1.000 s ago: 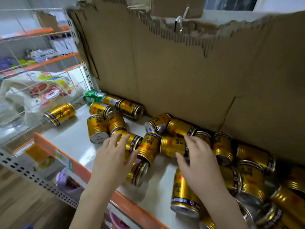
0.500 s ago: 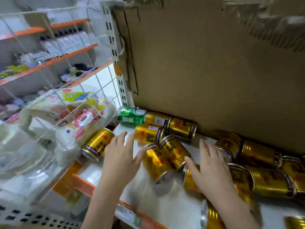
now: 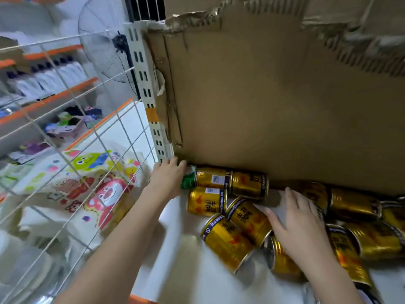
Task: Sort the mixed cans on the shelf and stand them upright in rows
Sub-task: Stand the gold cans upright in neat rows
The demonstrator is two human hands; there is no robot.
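Several gold cans lie on their sides on the white shelf [image 3: 186, 270]. A single green can [image 3: 189, 180] lies in the back left corner, end to end with a gold can [image 3: 213, 177] along the cardboard. My left hand [image 3: 167, 179] covers the green can's left end, thumb over its top and fingers round its far side. My right hand [image 3: 300, 224] lies flat with straight fingers on the pile, its thumb against a tilted gold can [image 3: 247, 218]. Another gold can [image 3: 225, 240] lies nearer the front.
A torn cardboard sheet [image 3: 274, 106] forms the shelf's back wall. A white wire grid [image 3: 92, 132] closes the left side, with a cartoon-printed bag [image 3: 94, 183] behind it. More gold cans [image 3: 355, 205] crowd the right. An orange strip [image 3: 140, 300] marks the front edge.
The view has swung left and closer. My left hand has reached forward to the back left corner onto the green can. My right hand has stayed flat on the gold cans.
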